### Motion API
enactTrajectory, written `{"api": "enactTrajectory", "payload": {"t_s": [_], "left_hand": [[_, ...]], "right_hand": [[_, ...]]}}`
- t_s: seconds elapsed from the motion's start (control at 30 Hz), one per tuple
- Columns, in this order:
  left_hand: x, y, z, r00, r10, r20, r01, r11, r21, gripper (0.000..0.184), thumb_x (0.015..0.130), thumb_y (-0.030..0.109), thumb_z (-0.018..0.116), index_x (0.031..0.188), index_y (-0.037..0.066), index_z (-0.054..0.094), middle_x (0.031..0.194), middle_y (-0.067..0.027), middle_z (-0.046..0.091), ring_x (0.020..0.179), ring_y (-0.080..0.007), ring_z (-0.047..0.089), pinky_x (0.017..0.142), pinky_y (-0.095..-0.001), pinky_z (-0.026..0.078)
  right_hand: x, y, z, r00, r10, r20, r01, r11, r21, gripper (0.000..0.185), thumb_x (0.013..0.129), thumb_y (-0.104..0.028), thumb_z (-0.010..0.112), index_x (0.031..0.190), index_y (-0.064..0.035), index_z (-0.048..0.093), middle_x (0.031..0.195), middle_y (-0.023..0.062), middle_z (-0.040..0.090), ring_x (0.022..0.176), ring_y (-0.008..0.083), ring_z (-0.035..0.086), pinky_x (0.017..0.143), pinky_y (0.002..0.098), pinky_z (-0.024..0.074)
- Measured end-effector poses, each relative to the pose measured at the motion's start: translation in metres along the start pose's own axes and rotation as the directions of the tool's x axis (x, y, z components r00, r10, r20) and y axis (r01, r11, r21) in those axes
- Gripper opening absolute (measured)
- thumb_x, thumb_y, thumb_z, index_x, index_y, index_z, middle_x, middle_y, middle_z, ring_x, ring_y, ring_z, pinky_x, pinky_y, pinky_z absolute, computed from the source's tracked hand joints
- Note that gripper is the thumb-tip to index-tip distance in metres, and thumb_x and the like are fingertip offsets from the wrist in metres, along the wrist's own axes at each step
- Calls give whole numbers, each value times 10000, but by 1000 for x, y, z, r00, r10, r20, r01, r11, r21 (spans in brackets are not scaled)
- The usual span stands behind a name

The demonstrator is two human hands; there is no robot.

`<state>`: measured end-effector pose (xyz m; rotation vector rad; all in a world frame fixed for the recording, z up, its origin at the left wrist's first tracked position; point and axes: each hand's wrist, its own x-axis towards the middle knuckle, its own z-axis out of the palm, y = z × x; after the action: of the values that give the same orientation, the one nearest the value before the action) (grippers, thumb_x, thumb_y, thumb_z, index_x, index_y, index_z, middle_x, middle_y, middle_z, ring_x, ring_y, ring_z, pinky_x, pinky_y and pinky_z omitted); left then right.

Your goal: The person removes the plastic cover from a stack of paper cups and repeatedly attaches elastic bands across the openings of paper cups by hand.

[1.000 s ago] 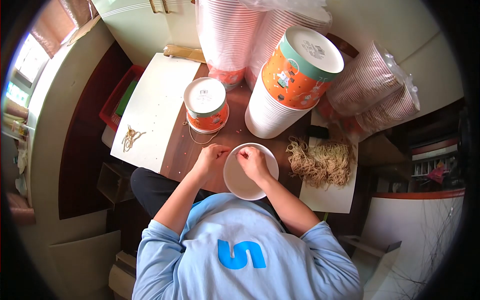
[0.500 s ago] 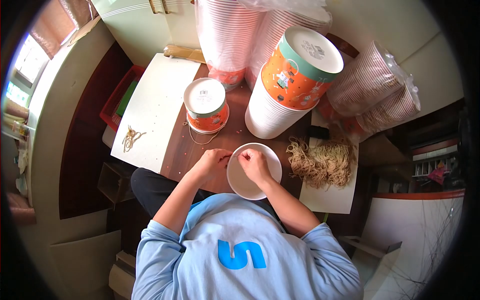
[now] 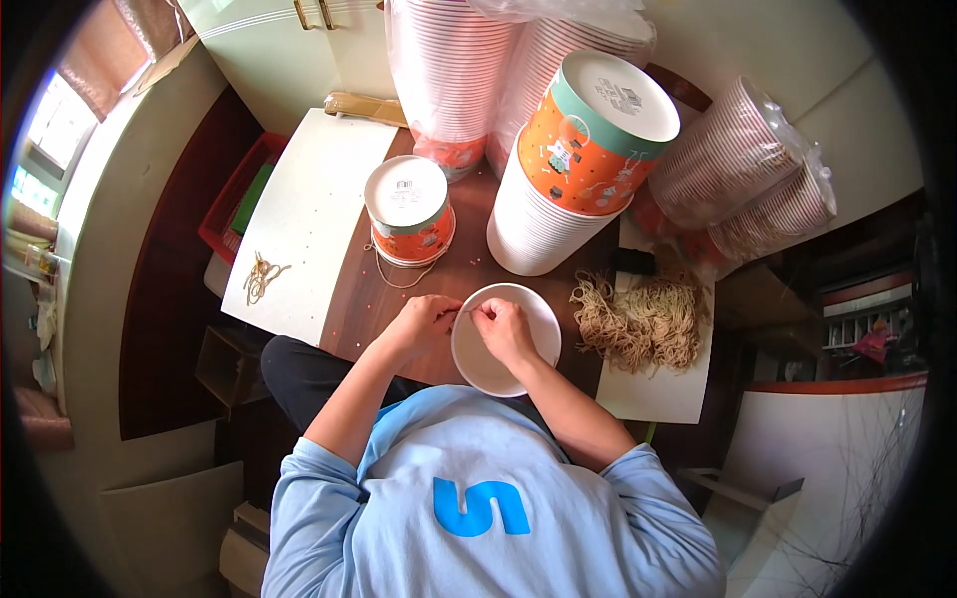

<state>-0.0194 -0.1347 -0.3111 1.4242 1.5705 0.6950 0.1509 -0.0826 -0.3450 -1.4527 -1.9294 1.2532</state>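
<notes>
A white paper bucket (image 3: 505, 369) stands mouth up at the table's front edge, close to my body. My left hand (image 3: 429, 321) is closed at the outside of its left rim, fingertips pinched together. Over the bucket's opening, my right hand (image 3: 501, 329) pinches near the inside of the same rim. What lies between the fingertips of either hand is too small to make out. Farther back on the left sits an upside-down orange and green bucket (image 3: 409, 214) with cord around its rim. A bundle of beige cords (image 3: 643, 324) lies right of the white bucket.
Behind my hands, an inverted orange bucket (image 3: 588, 149) tops a stack of white buckets (image 3: 538, 234). Tall bagged stacks (image 3: 454, 80) stand at the back, with more bagged stacks (image 3: 733, 159) at the right. A loose cord (image 3: 261, 279) lies on the left white board (image 3: 309, 199).
The white bucket has shifted slightly to the right since the earliest frame. My left hand has moved a little with it, while my right hand stays nearly in place.
</notes>
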Motion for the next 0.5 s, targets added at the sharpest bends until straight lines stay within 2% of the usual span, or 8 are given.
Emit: {"api": "enactTrajectory", "payload": {"t_s": [0.2, 0.27, 0.37, 0.47, 0.5], "left_hand": [[0, 1, 0, 1000, -12, 6, 12, 1000, -22, 260, 879, 54, 570, 1121, 11, 654, 947, -149, 691, 848, -207, 679, 767, -316, 531], [0, 3, -1, 1000, 23, -4, -23, 1000, 4, 257, 870, 60, 575, 1109, 18, 659, 943, -157, 688, 841, -232, 680, 763, -325, 529], [2, 2, -1, 995, 99, -5, -98, 992, 75, 239, 855, 68, 583, 1073, 20, 667, 930, -167, 682, 825, -275, 673, 752, -341, 524], [4, 0, -1, 993, 121, -4, -119, 986, 115, 209, 837, 77, 591, 1019, 19, 673, 918, -169, 676, 812, -312, 660, 742, -356, 518], [4, -1, -1, 993, 118, -5, -116, 986, 121, 198, 831, 81, 594, 1000, 18, 675, 916, -169, 675, 809, -323, 655, 740, -361, 517]], "right_hand": [[1, 2, 2, 1000, -5, 17, 5, 1000, -8, 221, 821, -238, 643, 781, -23, 675, 723, 167, 677, 687, 298, 678, 653, 400, 523], [1, 1, 4, 1000, -2, 24, 2, 1000, 1, 228, 824, -245, 643, 787, -22, 675, 733, 170, 678, 694, 301, 678, 658, 403, 522], [1, -4, 3, 999, 8, 50, -7, 1000, -23, 241, 838, -219, 658, 820, 20, 676, 713, 153, 678, 666, 206, 667, 628, 342, 511], [1, -7, 2, 997, -13, 78, 14, 1000, -11, 223, 835, -203, 659, 829, 20, 677, 723, 156, 680, 668, 205, 668, 627, 344, 512], [0, -9, 1, 995, -32, 97, 33, 999, -6, 214, 836, -203, 656, 827, 10, 677, 734, 164, 680, 685, 239, 672, 637, 361, 517]]}}
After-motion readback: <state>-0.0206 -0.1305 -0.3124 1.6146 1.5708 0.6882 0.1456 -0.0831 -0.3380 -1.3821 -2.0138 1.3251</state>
